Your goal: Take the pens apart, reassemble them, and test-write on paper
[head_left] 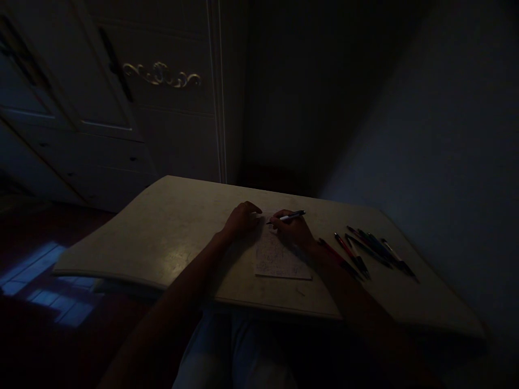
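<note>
My right hand (297, 229) grips a white pen with dark ends (292, 216), its tip pointing down and left at the upper part of a small paper pad (280, 261). Handwriting covers much of the pad's page. Beside the pad's upper left edge rests my left hand (242, 218), fingers stretched out toward the pen tip and nothing visible in them. Dim light hides whether the tip touches the paper.
Several pens (367, 249) lie spread on the pale table (162, 237), right of my right forearm. A wall (446, 178) borders the table's right side. Beyond the far left edge stands a cabinet with a scroll ornament (161, 74). Light patches fall on the floor (60, 310).
</note>
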Tool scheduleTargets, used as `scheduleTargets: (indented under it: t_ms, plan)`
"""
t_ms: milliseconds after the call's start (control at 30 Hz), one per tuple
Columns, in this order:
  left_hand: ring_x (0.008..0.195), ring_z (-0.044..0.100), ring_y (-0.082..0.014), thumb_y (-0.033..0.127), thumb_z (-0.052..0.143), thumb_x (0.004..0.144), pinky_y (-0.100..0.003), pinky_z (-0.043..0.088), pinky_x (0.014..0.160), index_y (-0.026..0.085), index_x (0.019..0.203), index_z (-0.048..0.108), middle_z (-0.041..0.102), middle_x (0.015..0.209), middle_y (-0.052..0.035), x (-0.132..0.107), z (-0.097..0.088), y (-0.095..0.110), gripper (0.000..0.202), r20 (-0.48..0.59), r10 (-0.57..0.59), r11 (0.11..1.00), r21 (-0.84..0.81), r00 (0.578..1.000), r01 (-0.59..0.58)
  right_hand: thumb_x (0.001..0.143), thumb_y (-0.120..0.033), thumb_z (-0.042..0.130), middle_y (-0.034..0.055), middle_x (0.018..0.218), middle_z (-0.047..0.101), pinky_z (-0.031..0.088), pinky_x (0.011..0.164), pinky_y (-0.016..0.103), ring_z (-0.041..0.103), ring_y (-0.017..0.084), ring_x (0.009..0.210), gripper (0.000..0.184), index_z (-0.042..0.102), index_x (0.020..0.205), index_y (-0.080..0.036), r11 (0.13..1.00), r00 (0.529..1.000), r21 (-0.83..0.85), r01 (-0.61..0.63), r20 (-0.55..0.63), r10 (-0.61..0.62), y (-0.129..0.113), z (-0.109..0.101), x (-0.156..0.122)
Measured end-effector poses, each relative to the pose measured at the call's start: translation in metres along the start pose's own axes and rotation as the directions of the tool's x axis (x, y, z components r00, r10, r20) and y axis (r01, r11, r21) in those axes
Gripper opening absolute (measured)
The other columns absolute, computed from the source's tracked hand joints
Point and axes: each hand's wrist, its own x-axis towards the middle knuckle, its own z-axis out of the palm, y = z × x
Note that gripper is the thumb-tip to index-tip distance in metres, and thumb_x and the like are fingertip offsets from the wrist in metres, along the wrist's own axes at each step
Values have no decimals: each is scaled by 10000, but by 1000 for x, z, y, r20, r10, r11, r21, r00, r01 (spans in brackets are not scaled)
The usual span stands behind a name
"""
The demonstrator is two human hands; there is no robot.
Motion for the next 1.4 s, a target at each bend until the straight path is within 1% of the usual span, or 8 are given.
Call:
scheduleTargets:
  t_ms: [133, 400, 600, 833, 933, 1067, 1233, 1400]
  plan:
    - [1078, 621, -279, 256, 623, 828, -400, 476, 962, 217, 977, 785, 681, 1176, -111, 0, 2, 2, 224, 85, 12, 994, 108, 996, -21, 812, -428, 617, 33, 676, 700, 486, 606, 260, 650, 164, 627, 263, 692, 767, -180, 994, 1000, -105, -1, -6, 0, 0, 2, -2]
    - [1079, 607, -286, 290, 596, 857, -406, 467, 939, 204, 968, 788, 692, 1169, -118, 1, 0, 4, 237, 130, 3, 988, 155, 991, -23, 840, -445, 606, 26, 615, 687, 476, 571, 263, 629, 162, 548, 295, 713, 802, -172, 993, 999, -116, -20, 48, 25, 5, 7, -4]
    - [1063, 621, -277, 324, 615, 843, -388, 481, 925, 226, 948, 799, 692, 1148, -107, 3, 1, -1, 233, 106, 26, 993, 115, 994, -38, 832, -385, 618, 40, 730, 746, 506, 666, 270, 690, 186, 686, 236, 729, 786, -182, 982, 998, -187, 40, 46, -31, 0, 9, -3]
    - [1069, 618, -276, 291, 623, 840, -391, 481, 938, 224, 949, 800, 694, 1158, -110, 4, 1, 0, 218, 127, 0, 995, 101, 992, -13, 841, -368, 605, 44, 746, 745, 498, 672, 274, 697, 195, 704, 230, 731, 792, -182, 967, 996, -241, 84, 53, -73, -2, 10, -4]
    - [1075, 617, -282, 268, 641, 821, -392, 481, 950, 229, 934, 803, 701, 1141, -108, 3, 0, 2, 201, 113, -16, 996, 83, 993, 7, 838, -363, 605, 33, 702, 732, 491, 648, 267, 690, 189, 667, 221, 730, 772, -192, 967, 998, -248, 51, 55, -39, -3, 9, -4]
    - [1061, 627, -277, 265, 658, 804, -376, 486, 950, 248, 904, 808, 711, 1114, -93, 3, 0, 1, 182, 88, -23, 998, 65, 996, 17, 848, -371, 593, 34, 716, 738, 492, 660, 266, 691, 192, 684, 234, 730, 770, -198, 951, 998, -303, 53, 31, -46, -4, 7, -3]
    - [1057, 631, -266, 298, 649, 828, -365, 491, 931, 245, 933, 803, 701, 1127, -91, 5, 3, -4, 193, 99, -5, 997, 78, 995, -3, 863, -337, 556, 52, 705, 737, 481, 715, 267, 701, 203, 728, 259, 720, 720, -197, 864, 998, -503, -30, -56, 2, -7, 5, 0]
    - [1063, 621, -265, 316, 649, 841, -380, 483, 947, 238, 931, 798, 694, 1137, -91, 4, 4, -4, 191, 105, -6, 996, 85, 994, -3, 901, -329, 500, 92, 755, 752, 465, 726, 268, 715, 217, 767, 326, 730, 728, -174, 785, 997, -615, -70, -72, 33, -10, 0, 1]
